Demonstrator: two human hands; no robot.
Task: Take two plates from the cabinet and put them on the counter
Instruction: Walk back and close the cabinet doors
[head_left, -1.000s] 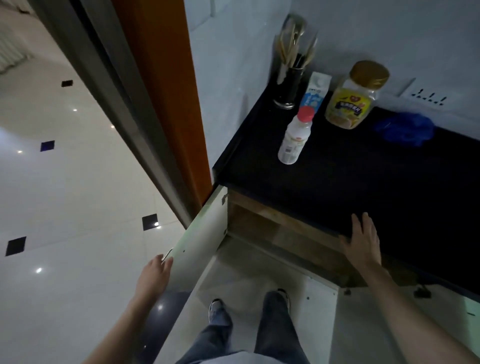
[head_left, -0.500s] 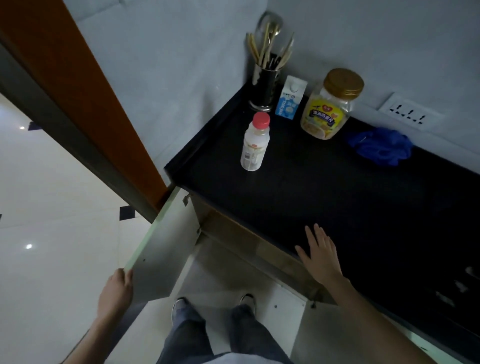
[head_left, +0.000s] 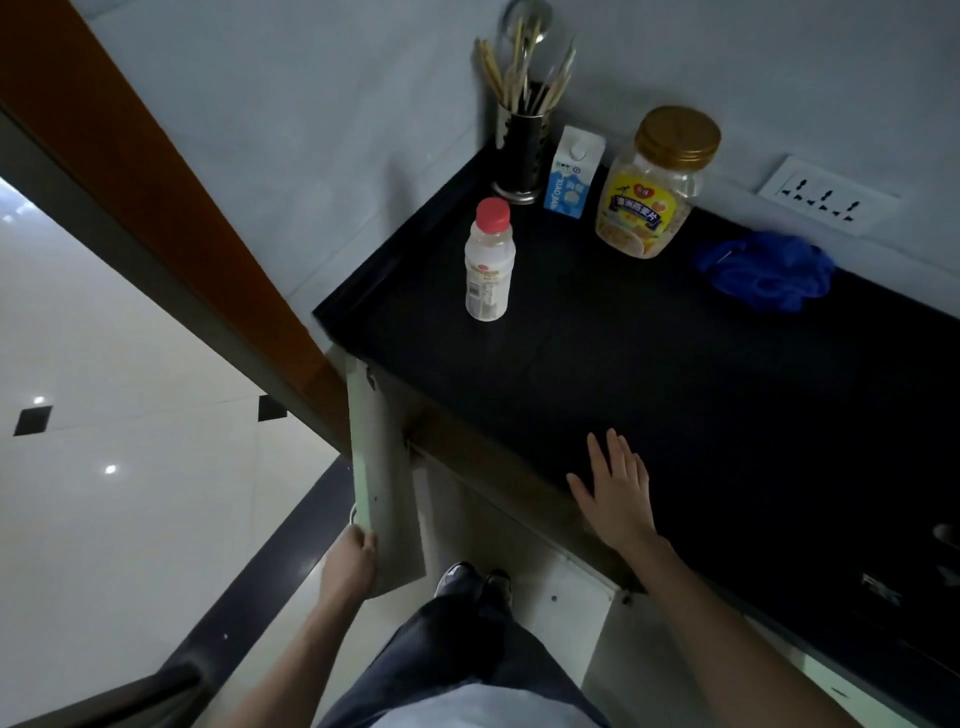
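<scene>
1. The left hand (head_left: 349, 558) is curled shut on the lower outer edge of the cabinet door (head_left: 382, 483), which stands swung out, nearly edge-on to the camera.
2. The right hand (head_left: 618, 491) lies flat and open, fingers spread, on the front edge of the black worktop (head_left: 675, 374), gripping nothing.
3. No plates are in view. They are presumably inside the cabinet (head_left: 467, 478) under the worktop, but its interior is hidden from this high angle, so I cannot tell where they sit.
4. The opening lies below and between the two hands, behind the worktop's front lip. The free right hand sits directly above it and looks the likelier one to reach down and in.
5. The worktop's near half is bare; a bottle (head_left: 488, 260), carton (head_left: 571, 174), jar (head_left: 652, 187) and blue cloth (head_left: 769, 270) stand toward the back.
</scene>
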